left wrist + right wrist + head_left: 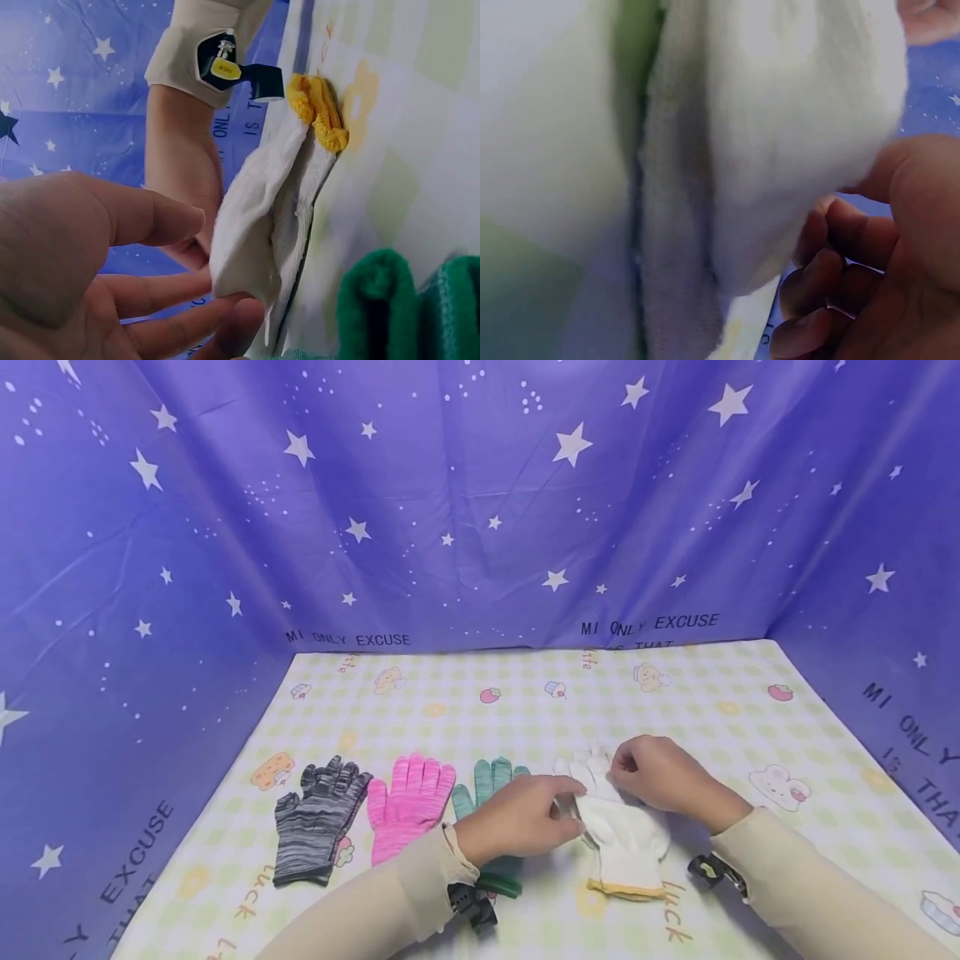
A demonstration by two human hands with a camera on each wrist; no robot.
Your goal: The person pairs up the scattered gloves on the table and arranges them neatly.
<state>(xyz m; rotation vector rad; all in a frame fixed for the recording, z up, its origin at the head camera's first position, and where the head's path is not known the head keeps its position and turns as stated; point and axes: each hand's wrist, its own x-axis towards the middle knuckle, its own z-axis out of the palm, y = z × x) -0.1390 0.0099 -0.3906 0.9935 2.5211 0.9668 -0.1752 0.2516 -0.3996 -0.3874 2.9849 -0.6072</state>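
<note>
A white knit glove (622, 839) with a yellow cuff edge lies on the table, fingers pointing away, its upper layer bulging above a lower white layer. At its left edge, my left hand (521, 818) touches it with thumb and fingers apart. In the left wrist view the fingertips (238, 326) of that hand reach the glove's edge. My right hand (667, 777) pinches the glove at the right, near its finger part, fingers curled. The right wrist view shows the glove (795, 112) close up, partly hiding the right thumb and fingers.
Left of the white glove lie a green glove (491, 777), partly under my left arm, a pink glove (408, 806) and a grey-black striped glove (315, 822). A checked cloth (510, 718) covers the table. Purple star-patterned curtains (450, 468) stand behind and at both sides.
</note>
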